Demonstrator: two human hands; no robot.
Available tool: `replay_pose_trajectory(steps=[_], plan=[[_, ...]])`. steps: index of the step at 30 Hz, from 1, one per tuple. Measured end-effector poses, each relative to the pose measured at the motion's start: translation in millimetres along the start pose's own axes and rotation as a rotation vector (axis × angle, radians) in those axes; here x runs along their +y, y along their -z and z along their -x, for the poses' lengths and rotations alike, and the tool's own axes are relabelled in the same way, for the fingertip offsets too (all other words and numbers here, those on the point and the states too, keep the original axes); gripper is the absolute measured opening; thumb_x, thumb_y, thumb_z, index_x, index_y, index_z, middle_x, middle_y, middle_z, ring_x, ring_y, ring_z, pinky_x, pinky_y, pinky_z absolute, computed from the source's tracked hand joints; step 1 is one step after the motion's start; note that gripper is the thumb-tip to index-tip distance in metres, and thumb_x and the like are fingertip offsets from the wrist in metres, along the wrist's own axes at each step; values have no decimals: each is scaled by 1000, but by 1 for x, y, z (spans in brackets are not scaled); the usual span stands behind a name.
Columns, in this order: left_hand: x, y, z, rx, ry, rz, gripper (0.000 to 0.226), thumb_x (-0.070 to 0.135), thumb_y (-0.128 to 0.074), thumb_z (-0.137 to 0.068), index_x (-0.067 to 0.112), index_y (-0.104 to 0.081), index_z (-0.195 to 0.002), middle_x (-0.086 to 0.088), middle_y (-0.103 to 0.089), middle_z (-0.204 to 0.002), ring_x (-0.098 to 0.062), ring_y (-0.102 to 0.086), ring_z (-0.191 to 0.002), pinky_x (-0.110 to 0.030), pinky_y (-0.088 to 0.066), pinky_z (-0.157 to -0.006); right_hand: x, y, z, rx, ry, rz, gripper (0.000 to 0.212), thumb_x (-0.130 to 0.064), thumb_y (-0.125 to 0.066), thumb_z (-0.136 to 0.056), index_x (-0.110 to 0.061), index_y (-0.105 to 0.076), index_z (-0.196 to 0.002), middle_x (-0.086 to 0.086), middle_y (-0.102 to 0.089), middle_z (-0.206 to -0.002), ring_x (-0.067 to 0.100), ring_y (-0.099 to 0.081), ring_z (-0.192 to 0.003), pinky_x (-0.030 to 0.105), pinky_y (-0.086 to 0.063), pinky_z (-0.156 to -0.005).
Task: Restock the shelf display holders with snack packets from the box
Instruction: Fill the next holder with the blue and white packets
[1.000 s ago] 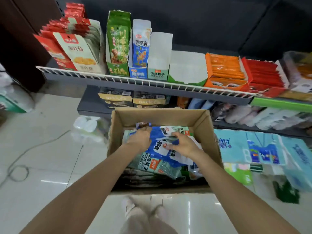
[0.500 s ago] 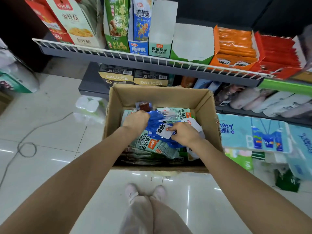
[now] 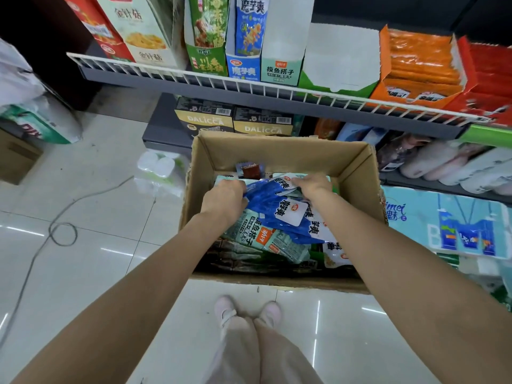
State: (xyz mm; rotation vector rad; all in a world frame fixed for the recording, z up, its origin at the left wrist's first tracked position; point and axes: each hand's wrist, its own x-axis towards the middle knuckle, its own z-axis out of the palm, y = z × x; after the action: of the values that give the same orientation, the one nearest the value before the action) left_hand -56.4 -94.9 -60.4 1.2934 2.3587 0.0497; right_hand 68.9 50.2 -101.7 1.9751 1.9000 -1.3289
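An open cardboard box [image 3: 279,153] stands on the floor below the shelf, full of snack packets. Both my hands are inside it. My left hand [image 3: 223,199] grips the left end of a bunch of blue packets [image 3: 277,209]. My right hand [image 3: 313,184] holds the far top edge of the same blue bunch. Pale green packets [image 3: 260,239] lie underneath. On the wire-fronted shelf [image 3: 249,87] stand the display holders: a blue one [image 3: 243,70] with blue packets, and a pale green one [image 3: 281,72] whose inside looks empty.
Other holders with green, white, orange and red goods line the shelf. Two DALICCA boxes [image 3: 232,124] sit on the lower shelf behind the box. Tissue packs [image 3: 443,220] lie at the right, bottles [image 3: 158,167] and a cable [image 3: 61,231] on the tiled floor at the left.
My right hand has moved from the near middle of the blue packets to their far edge. My left hand keeps its grip. The view has tilted down and closer to the box.
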Motion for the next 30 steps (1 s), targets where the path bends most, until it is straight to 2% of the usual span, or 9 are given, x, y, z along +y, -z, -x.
replay_pose_trajectory(steps=[4, 7, 12, 15, 18, 21, 24, 28, 30], plan=[[1, 3, 1, 46, -29, 131, 17, 16, -49, -93, 6, -58, -104, -14, -62, -98, -29, -59, -87, -32, -41, -65, -3, 1, 2, 51, -29, -233, 14, -9, -58, -90, -1, -64, -99, 15, -65, -112, 26, -63, -89, 35, -52, -83], [3, 12, 3, 55, -102, 275, 18, 14, -47, -96, 0, -47, -108, -20, -61, -94, -35, -58, -86, -33, -36, -66, -11, 12, 28, -67, -63, -692, 11, -9, -46, -95, -4, -55, -92, 15, -64, -98, 25, -64, -78, 32, -55, -66], [16, 35, 8, 95, -275, 430, 33, 5, -44, -94, 13, -42, -127, -14, -65, -92, -28, -61, -75, -31, -47, -62, -37, 43, 66, -120, 29, -892, 15, -7, -38, -96, -5, -53, -97, 14, -63, -95, 25, -67, -72, 31, -57, -67], [25, 60, 9, 135, -318, 462, 35, 3, -43, -95, 17, -48, -127, -8, -63, -86, -17, -53, -59, -21, -39, -52, -56, 67, 84, -198, 30, -1047, 14, -2, -36, -96, -1, -49, -92, 22, -62, -93, 33, -67, -72, 28, -59, -57], [28, 84, 9, 164, -375, 440, 29, 20, -51, -93, 21, -48, -122, -7, -67, -102, -24, -62, -79, -36, -47, -70, -77, 84, 96, -193, 104, -1037, 21, -1, -37, -96, -1, -53, -83, 22, -64, -88, 37, -66, -82, 24, -57, -52], [34, 106, 4, 286, -389, 294, 36, 33, -60, -89, 17, -49, -119, 3, -60, -94, -19, -57, -80, -32, -44, -65, -101, 95, 103, -179, 146, -1060, 20, -1, -37, -96, 0, -56, -89, 24, -64, -105, 39, -63, -99, 23, -56, -50], [33, 131, -11, 487, -358, 234, 26, 26, -55, -93, 10, -51, -114, -9, -67, -95, -30, -63, -83, -40, -49, -65, -124, 101, 110, -226, 204, -1068, 16, -8, -39, -97, 0, -53, -97, 26, -64, -105, 32, -70, -84, 27, -58, -57], [21, 159, -45, 479, -279, 552, 27, 23, -55, -95, 4, -52, -114, -14, -66, -86, -28, -62, -68, -33, -53, -61, -158, 103, 102, -52, 362, -682, 27, -39, -45, -96, -14, -54, -95, 8, -66, -105, 18, -66, -90, 35, -56, -75], [11, 170, -68, 400, -261, 723, 28, 25, -59, -93, 2, -56, -108, -12, -66, -91, -26, -62, -72, -30, -52, -66, -175, 99, 87, 69, 409, -515, 25, -36, -53, -93, -15, -53, -107, 5, -59, -117, 18, -60, -101, 37, -52, -82]])
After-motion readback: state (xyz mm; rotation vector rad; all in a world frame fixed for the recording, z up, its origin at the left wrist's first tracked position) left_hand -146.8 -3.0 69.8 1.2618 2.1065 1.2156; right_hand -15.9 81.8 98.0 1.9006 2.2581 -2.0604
